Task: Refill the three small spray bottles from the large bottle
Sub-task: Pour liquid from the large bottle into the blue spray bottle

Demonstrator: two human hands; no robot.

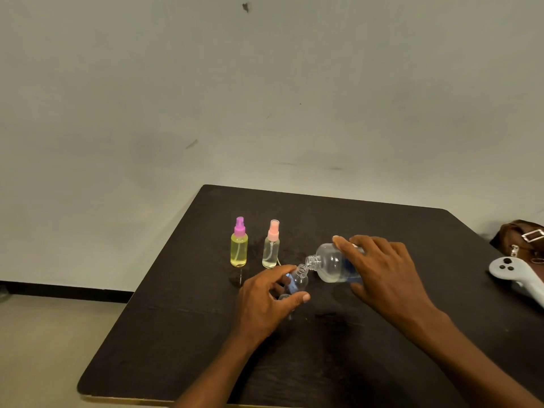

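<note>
1. Table point(182, 343): dark, matte top with rounded corners and a pale edge at the near side; faint wet-looking patches around the bottles.
2. Left hand point(265, 301): fingers and thumb curled around the open bottle point(298, 282), gripping it. This small clear plastic bottle has a bare threaded neck and tilts, long axis leaning up and to the right.
3. Right hand point(385, 275): wrapped over the large bottle point(329, 262), gripping its body. The bottle is clear, rounded plastic with a blue label partly hidden under the fingers. It lies nearly horizontal above the table, long axis left to right, threaded mouth pointing left and meeting the open bottle's neck. A little liquid pools along its lower side.
4. Controller point(512, 275): smooth white plastic with dark buttons, at the right table edge, beside a brown bag point(518, 240) with metal buckles.
5. Pink-capped bottle point(271, 245): upright cylinder, clear, pale liquid inside, just left of the hands.
6. Purple-capped bottle point(239, 244): upright, yellow-tinted, left of the pink-capped one, near but apart.
7. Wall point(265, 83): plain, pale, scuffed.
</note>
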